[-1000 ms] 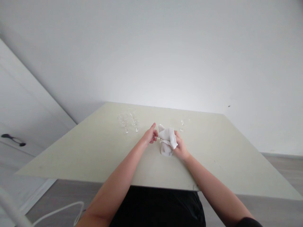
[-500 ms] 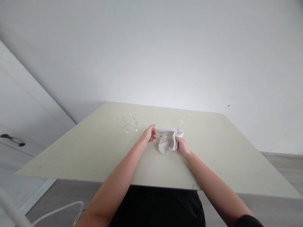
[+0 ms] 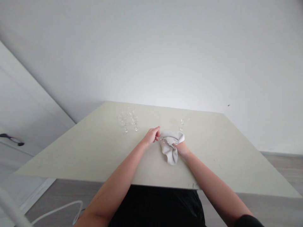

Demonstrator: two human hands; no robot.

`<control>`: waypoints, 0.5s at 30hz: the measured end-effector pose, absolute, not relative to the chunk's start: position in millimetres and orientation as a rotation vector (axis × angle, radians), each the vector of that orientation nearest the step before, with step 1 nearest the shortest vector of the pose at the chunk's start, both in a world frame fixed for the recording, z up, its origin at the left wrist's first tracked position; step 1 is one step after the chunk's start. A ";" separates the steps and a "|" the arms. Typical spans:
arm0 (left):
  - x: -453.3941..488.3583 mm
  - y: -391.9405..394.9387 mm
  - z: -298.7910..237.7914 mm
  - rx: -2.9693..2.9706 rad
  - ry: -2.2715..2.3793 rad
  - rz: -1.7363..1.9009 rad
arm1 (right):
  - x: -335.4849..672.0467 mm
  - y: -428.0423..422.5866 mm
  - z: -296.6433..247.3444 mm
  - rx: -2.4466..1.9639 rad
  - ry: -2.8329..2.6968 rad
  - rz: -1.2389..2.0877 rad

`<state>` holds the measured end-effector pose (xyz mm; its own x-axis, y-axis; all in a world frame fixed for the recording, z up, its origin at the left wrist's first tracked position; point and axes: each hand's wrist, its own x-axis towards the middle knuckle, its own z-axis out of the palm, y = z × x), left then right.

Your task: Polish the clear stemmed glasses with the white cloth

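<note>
My left hand [image 3: 152,136] is closed on the stem end of a clear wine glass [image 3: 163,139], which lies on its side in the air with its bowl pointing right. A pale grey-white cloth [image 3: 172,155] wraps round the bowl and hangs down below it. My right hand [image 3: 181,148] grips the cloth from the right; its fingers are mostly hidden in the folds. Most of the bowl is covered by the cloth.
Several clear stemmed glasses [image 3: 129,118] stand at the back left of the pale table [image 3: 90,151]. Another clear glass [image 3: 182,122] stands at the back right, beyond the cloth. A white wall rises behind the table; a cabinet with a dark handle [image 3: 11,139] is at left.
The cloth has been turned and bunched round the glass, and its loose end now hangs lower. My left hand has shifted slightly right and down; my right hand has moved slightly lower.
</note>
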<state>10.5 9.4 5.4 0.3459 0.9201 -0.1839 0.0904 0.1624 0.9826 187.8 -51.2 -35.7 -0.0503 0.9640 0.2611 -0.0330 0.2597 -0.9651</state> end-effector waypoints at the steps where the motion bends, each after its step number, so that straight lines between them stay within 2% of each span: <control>1: 10.7 9.9 4.7 1.282 1.057 0.791 | 190.2 -50.0 -39.3 -1.012 -1.338 1.032; 5: 10.9 13.1 0.9 1.352 1.055 0.797 | 197.0 -48.0 -48.0 -1.153 -1.341 0.977; 15: 8.3 15.4 1.3 1.394 1.043 0.805 | 200.9 -44.6 -62.2 -1.162 -1.329 1.031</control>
<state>8.3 15.4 1.3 0.3681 0.9241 -0.1029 0.1348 0.0564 0.9893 200.9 -44.6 -62.2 0.0142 0.9868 0.1613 0.0893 0.1594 -0.9832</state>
